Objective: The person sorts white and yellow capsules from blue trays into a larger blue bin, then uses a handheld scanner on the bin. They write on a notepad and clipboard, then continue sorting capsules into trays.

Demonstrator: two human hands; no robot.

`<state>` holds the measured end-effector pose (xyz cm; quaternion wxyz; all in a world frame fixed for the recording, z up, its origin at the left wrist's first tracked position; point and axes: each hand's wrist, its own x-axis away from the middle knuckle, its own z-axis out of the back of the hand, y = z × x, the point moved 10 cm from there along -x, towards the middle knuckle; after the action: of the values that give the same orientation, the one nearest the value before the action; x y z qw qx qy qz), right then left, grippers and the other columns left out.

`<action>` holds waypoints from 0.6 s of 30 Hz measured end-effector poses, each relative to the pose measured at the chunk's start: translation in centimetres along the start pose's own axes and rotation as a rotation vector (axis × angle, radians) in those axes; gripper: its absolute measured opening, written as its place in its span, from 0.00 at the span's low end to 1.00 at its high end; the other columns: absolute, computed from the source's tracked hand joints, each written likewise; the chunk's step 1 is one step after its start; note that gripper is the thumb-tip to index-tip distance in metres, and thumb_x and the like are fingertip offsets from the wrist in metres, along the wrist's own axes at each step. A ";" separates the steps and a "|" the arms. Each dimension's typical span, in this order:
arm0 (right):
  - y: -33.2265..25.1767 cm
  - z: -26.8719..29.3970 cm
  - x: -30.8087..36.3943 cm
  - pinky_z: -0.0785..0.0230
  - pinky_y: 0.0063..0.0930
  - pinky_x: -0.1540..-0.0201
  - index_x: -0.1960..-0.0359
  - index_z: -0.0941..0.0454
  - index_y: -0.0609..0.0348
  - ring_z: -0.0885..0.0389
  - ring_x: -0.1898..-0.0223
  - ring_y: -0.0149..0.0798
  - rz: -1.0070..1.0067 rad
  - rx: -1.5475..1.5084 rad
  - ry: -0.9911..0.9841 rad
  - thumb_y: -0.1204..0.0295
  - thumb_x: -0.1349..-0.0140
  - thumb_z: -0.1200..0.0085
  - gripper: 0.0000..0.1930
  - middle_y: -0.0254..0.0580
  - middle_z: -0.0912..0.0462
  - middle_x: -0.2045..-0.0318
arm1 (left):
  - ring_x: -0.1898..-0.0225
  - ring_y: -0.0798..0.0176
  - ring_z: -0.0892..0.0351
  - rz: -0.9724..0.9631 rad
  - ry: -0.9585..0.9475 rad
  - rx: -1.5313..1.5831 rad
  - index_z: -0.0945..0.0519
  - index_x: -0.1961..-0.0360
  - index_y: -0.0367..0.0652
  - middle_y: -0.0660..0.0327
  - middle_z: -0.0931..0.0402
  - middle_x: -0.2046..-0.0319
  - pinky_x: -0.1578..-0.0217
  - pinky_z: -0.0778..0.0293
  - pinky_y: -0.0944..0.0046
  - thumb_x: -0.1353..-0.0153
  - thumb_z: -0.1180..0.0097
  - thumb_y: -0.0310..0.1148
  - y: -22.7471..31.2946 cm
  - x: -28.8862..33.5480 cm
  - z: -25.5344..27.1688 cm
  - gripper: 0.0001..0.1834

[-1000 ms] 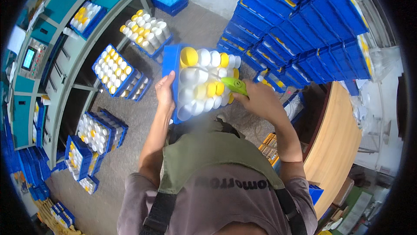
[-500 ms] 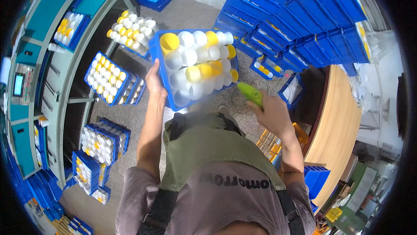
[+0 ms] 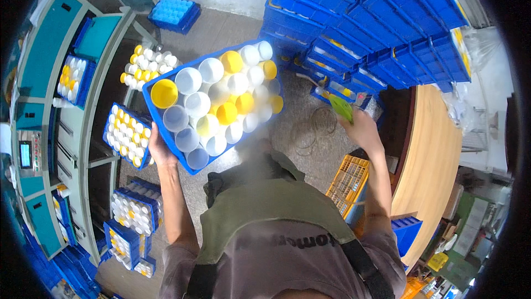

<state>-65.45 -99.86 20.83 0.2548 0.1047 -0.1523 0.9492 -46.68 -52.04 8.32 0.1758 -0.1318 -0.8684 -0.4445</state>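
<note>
My left hand (image 3: pixel 161 148) grips the near left side of a blue plastic crate (image 3: pixel 157 112), tilted and raised off the floor in front of me. Rows of white and yellow tubes (image 3: pixel 188 81) fill it, their round open ends facing up toward me. Some on the right look hazy in the picture. My right hand (image 3: pixel 362 131) is closed around a bright green, elongated hand tool (image 3: pixel 341 107), to the right of the crate and apart from it. Its far end is too indistinct to make out.
Blue bins (image 3: pixel 343 33) are stacked high at the far right. A wooden-topped counter (image 3: pixel 434 149) curves along my right, beside a yellow crate (image 3: pixel 348 183). Filled crates (image 3: pixel 128 133) stand on the left near a teal machine (image 3: pixel 58 17). Loops of thin hose or cable (image 3: pixel 318 127) lie on the floor.
The crate has moved left and nearer, its tubes turned more toward me. My right hand with the green tool has shifted to the right, away from the crate.
</note>
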 end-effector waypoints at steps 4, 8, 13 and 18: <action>-2.5 -0.3 -8.4 0.27 0.51 0.60 0.55 0.24 0.65 0.19 0.64 0.61 0.120 -0.051 0.101 0.53 0.38 0.47 0.24 0.61 0.18 0.69 | 0.47 0.53 0.25 -0.050 0.001 0.032 0.31 0.41 0.37 0.53 0.25 0.46 0.44 0.30 0.53 0.32 0.54 0.45 1.4 -0.2 -1.2 0.25; -4.1 -2.3 -11.5 0.27 0.51 0.60 0.57 0.24 0.64 0.19 0.63 0.59 0.232 0.036 -0.114 0.51 0.39 0.48 0.24 0.60 0.18 0.68 | 0.46 0.54 0.25 -0.107 0.215 0.060 0.29 0.42 0.37 0.54 0.25 0.46 0.43 0.30 0.54 0.32 0.54 0.44 2.3 0.4 1.3 0.24; -4.9 -5.3 -11.4 0.28 0.48 0.58 0.54 0.24 0.60 0.20 0.58 0.59 0.261 0.070 -0.441 0.55 0.39 0.45 0.21 0.60 0.19 0.62 | 0.48 0.54 0.23 -0.200 0.364 0.184 0.28 0.43 0.37 0.54 0.23 0.48 0.44 0.29 0.54 0.32 0.55 0.44 4.0 0.1 5.2 0.24; -8.5 -6.9 -15.1 0.30 0.47 0.58 0.51 0.25 0.61 0.21 0.57 0.60 0.245 -0.160 -0.296 0.60 0.40 0.44 0.20 0.60 0.19 0.63 | 0.47 0.52 0.24 -0.385 0.452 0.453 0.26 0.45 0.40 0.55 0.23 0.48 0.44 0.29 0.52 0.31 0.57 0.44 7.8 -4.7 8.8 0.22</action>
<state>-49.09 -97.38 12.22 0.1197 0.2031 -0.2746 0.9322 -41.07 -40.75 7.26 0.3010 0.1779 -0.8929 -0.2837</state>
